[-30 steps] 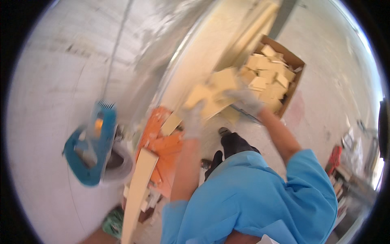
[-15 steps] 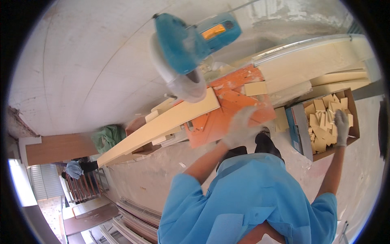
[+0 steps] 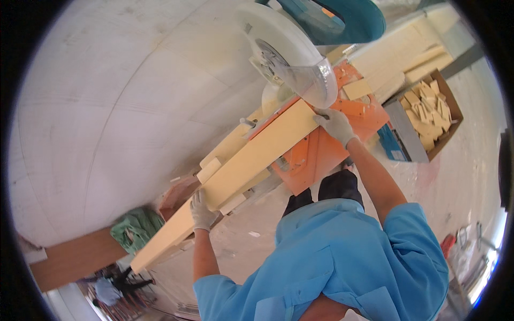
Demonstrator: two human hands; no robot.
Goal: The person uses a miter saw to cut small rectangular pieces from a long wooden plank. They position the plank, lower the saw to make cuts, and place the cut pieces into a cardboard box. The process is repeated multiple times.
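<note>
A long pale-yellow board (image 3: 262,152) lies slanting across the orange base (image 3: 313,160) of a miter saw. My gloved left hand (image 3: 202,211) grips it partway along, with fingers over its far edge. At the board's right end, my gloved right hand (image 3: 336,127) holds the corner between thumb and fingers. Just above that end hangs the saw's white blade guard (image 3: 289,43) with its clear lower cover (image 3: 318,85); the blue-green saw handle (image 3: 358,21) is partly cut off at the top. A small cut piece (image 3: 357,89) rests on the base to the right.
An open carton (image 3: 455,107) full of cut pieces stands at the right. More boards (image 3: 407,45) lie behind the saw. A wall (image 3: 123,107) runs along the far side. Green cloth (image 3: 136,229) lies near the board's left end, and another person (image 3: 110,289) is beyond it.
My right hand has left the carton of pieces and now holds the board's end. My left hand has moved from over the saw base to the board. The view has shifted.
</note>
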